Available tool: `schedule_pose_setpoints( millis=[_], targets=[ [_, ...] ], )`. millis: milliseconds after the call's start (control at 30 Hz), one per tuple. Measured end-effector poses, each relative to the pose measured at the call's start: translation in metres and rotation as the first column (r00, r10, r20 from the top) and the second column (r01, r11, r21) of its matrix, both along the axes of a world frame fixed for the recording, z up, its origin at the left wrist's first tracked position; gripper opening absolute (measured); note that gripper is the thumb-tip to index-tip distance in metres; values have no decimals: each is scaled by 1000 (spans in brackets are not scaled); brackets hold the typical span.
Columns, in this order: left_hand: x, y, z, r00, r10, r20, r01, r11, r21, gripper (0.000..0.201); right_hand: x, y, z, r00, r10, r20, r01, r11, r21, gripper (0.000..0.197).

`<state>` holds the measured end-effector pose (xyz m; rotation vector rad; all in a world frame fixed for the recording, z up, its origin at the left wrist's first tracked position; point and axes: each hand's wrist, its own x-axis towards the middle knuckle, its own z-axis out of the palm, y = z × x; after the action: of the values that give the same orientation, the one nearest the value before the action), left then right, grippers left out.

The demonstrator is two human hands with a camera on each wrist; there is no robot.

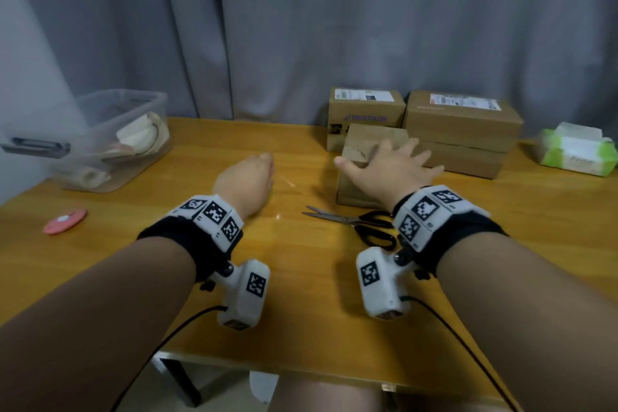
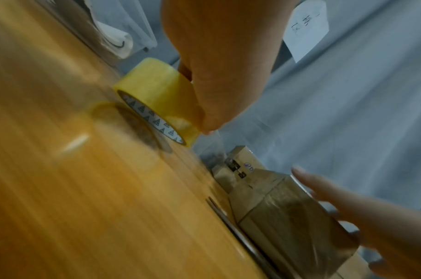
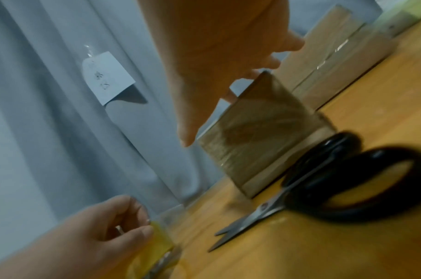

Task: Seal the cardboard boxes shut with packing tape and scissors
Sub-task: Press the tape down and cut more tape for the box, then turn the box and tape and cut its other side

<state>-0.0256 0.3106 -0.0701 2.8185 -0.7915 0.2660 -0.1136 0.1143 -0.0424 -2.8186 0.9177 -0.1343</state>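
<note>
**Hands on box and tape**

While the wooden table carries stacked cardboard boxes at the back, the right hand rests spread-fingered on the small box in front of them. Black-handled scissors lie just beside that box. The left hand curls round the yellow tape roll, low over the table.

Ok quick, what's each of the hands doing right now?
Left hand: gripping the yellow tape roll on the table.
Right hand: open, fingers spread over the small cardboard box.
</note>
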Motion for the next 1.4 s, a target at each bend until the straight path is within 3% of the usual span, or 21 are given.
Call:
schedule_pose_setpoints(
  millis=[67, 200, 333, 433, 500, 567, 667, 733, 833, 1000, 1133, 1267, 1333, 1400],
  targets=[
    [1, -5, -6, 1000, 19, -24, -18, 999, 36, 19, 15, 9, -3, 999, -20, -35, 22, 999, 45, 105],
    [1, -9, -8, 994, 46, -99, -39, 996, 80, 42, 23, 5, -4, 998, -12, 65, 8, 998, 62, 88],
    [-2, -16, -2, 999, -48, -16, 44, 984, -171, 43, 9, -26, -4, 959, 120, 256, -169, 969, 181, 66],
    [-4, -36, 1, 982, -158, -103, 111, 927, -359, 48, -9, -51, 1, 864, 109, 491, -370, 800, 473, 44],
    [-7, -53, 3, 950, -245, -192, 137, 884, -448, 56, -20, -63, 1, 837, 42, 546, -428, 673, 604, 22],
    [-10, -71, 6, 912, -309, -271, 134, 847, -514, 64, -29, -74, -2, 836, -21, 548, -429, 598, 678, 14],
    [-11, -92, 9, 857, -357, -372, 35, 761, -648, 73, -34, -84, -8, 855, -98, 510, -399, 503, 766, 16],
    [-10, -101, 11, 830, -363, -423, -49, 708, -704, 79, -34, -89, -10, 873, -118, 474, -375, 461, 804, 30],
    [-6, -110, 16, 832, -310, -461, -104, 727, -678, 72, -31, -94, -10, 876, -140, 462, -354, 463, 812, 37],
    [-1, -123, 22, 876, -199, -440, -157, 744, -650, 44, -28, -94, -9, 890, -214, 402, -268, 468, 842, 65],
    [1, -121, 24, 855, -249, -455, -144, 729, -669, 57, -28, -92, -12, 908, -234, 347, -218, 443, 869, 73],
    [-2, -110, 22, 809, -356, -468, -149, 647, -748, 30, -28, -93, -16, 900, -242, 363, -253, 387, 887, 68],
    [-4, -106, 20, 781, -367, -506, -191, 630, -752, 32, -30, -95, -21, 907, -186, 377, -309, 312, 899, 75],
    [-4, -104, 13, 678, -409, -611, -299, 606, -737, 41, -33, -95, -31, 917, -67, 394, -365, 258, 894, 94]
  ],
)
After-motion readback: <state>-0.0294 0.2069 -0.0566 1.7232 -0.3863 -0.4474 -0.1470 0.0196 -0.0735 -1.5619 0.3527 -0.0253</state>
